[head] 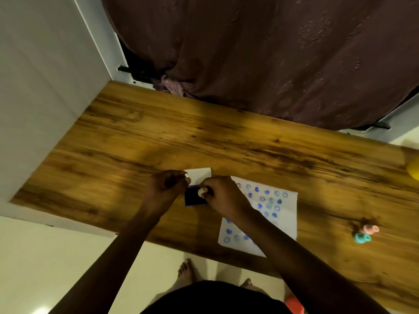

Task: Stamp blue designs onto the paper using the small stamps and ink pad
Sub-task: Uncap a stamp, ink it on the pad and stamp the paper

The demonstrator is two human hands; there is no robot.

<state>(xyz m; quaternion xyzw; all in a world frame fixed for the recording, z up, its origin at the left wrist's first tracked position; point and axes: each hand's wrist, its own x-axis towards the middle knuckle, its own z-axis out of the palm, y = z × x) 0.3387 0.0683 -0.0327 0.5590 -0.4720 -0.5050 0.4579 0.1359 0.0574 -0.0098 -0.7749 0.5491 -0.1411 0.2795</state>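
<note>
stamps right of paper

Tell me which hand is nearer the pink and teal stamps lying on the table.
Right. The right hand is at the ink pad, beside the paper that separates it from the stamps. The left hand sits farther left.

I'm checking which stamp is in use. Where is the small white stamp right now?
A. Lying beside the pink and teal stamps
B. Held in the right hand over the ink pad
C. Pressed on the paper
B: the right hand pinches the white stamp over the dark blue ink pad, left of the paper.
</note>
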